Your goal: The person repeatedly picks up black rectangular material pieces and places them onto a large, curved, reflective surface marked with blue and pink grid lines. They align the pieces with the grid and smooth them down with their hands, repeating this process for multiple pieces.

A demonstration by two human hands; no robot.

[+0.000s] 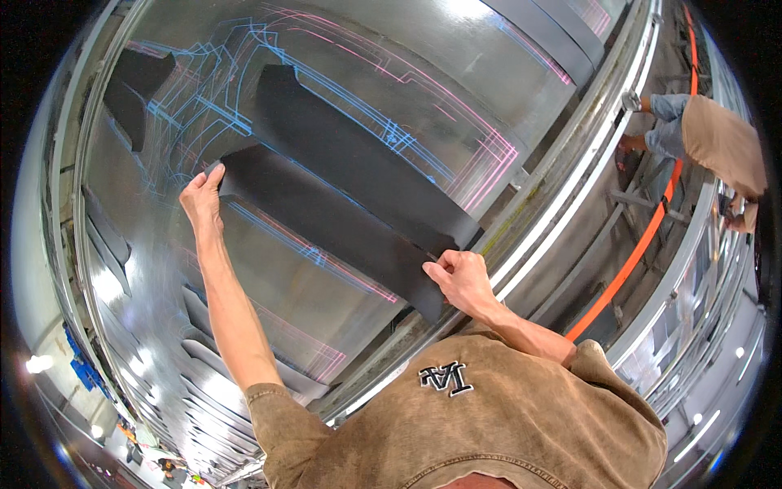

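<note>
Across shiny metal table (342, 326) traced with blue and pink projected outlines (391, 134), stretching long black sheet (326, 224) flat, left hand (201, 200) pressing far end open-palmed, right hand (460, 277) pinching near corner, aligning it beside second black sheet (358, 155).

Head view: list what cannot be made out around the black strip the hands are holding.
- Underside of the near black strip: hidden by the strip itself.
- Right hand fingertips: tucked against the strip's edge, grip unclear.
- Coloured lines on the shiny metal surface: partly covered by both the near strip and the second black strip.
- Co-worker at the upper right: small, bent by the fisheye rim, hands unclear.
- Left hand: palm pressed down, hidden.
</note>
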